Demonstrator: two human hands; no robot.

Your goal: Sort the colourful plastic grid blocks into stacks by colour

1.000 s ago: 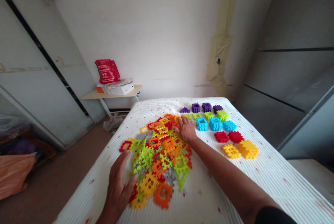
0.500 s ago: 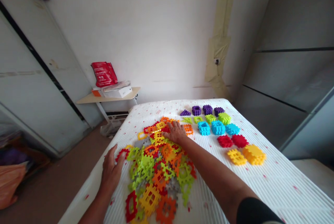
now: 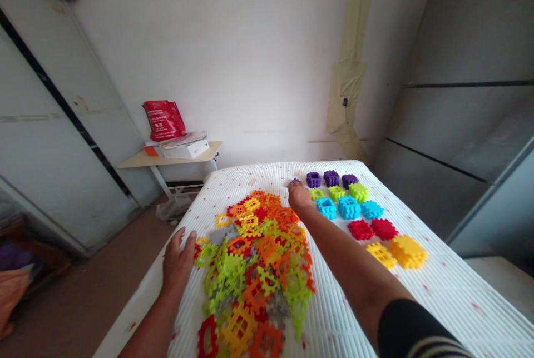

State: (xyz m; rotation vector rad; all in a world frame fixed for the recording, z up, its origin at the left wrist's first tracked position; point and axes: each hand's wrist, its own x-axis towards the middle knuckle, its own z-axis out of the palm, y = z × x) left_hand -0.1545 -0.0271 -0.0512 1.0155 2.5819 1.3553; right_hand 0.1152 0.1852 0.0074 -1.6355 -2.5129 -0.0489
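Note:
My left hand (image 3: 178, 260) rests at the left edge of a mixed pile of plastic pieces (image 3: 256, 269), fingers apart, holding nothing. The pile has green, orange, yellow, red and grey pieces. Beyond it, my right hand (image 3: 299, 194) reaches to the front end of the sorted rows, its fingers bent down by a small purple piece (image 3: 295, 180); what they may hold is hidden. Purple stacks (image 3: 331, 178), green stacks (image 3: 358, 192), blue stacks (image 3: 349, 207), red stacks (image 3: 384, 228) and yellow stacks (image 3: 408, 251) stand in rows on the right.
The pieces lie on a white ribbed cover (image 3: 334, 302) with red spots. A small side table (image 3: 137, 160) at the left holds a white box (image 3: 192, 149) and a red bag (image 3: 164, 120). Grey cabinets (image 3: 459, 141) stand on the right.
My right hand has left the top of the pile and moved right and forward to the purple piece. My left hand has barely shifted. More orange pieces show at the pile's upper right.

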